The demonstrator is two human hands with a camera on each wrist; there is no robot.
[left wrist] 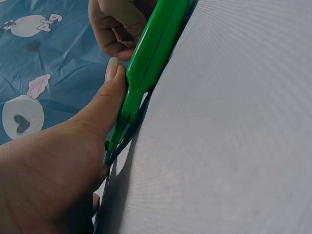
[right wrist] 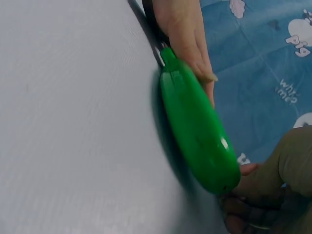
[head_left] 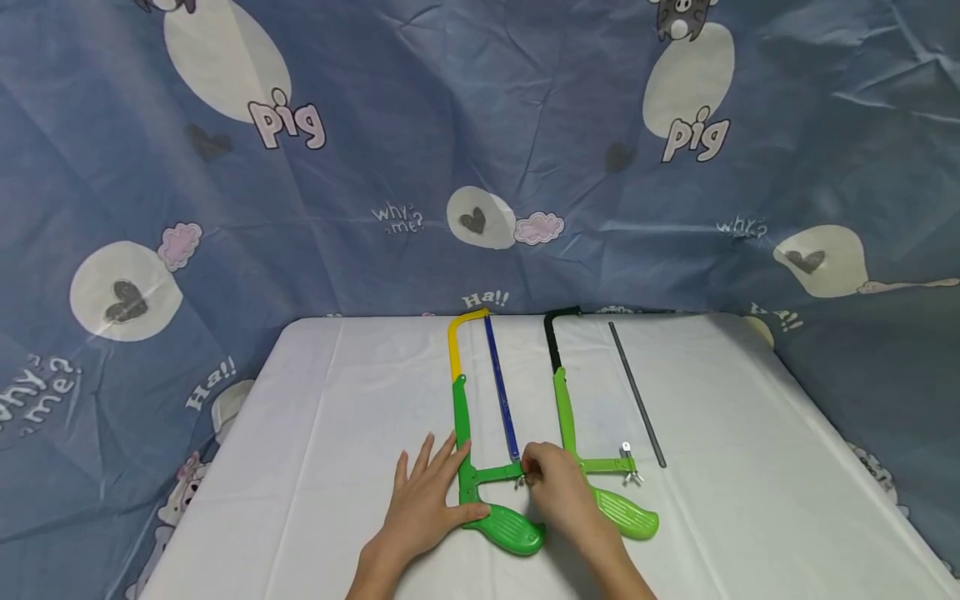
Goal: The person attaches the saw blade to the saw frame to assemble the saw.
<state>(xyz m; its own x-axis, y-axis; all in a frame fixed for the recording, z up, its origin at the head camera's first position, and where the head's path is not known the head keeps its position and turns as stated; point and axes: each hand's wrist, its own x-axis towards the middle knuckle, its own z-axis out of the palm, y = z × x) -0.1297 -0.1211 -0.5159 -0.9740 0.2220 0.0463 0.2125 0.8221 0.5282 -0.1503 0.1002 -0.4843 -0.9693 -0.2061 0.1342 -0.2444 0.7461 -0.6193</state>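
Note:
A hacksaw with a green and yellow frame [head_left: 462,417] lies on the white table. Its blue blade [head_left: 500,392] runs from the yellow tip to the green crossbar. My left hand [head_left: 427,504] rests on the frame with fingers spread, its thumb along the green handle [head_left: 513,531]; the left wrist view shows that thumb [left wrist: 109,92] against the handle. At the crossbar's end, the curled fingers of my right hand [head_left: 562,492] pinch at the wing nut [head_left: 520,482], partly covering it. The right wrist view has the right hand [right wrist: 273,190] beside the handle's butt.
Right of my right hand lies a second hacksaw, lime and black, with its handle [head_left: 628,514] toward me and its own wing nut [head_left: 633,477]. A loose grey blade [head_left: 637,396] lies farther right. A blue patterned cloth [head_left: 480,150] hangs behind the table.

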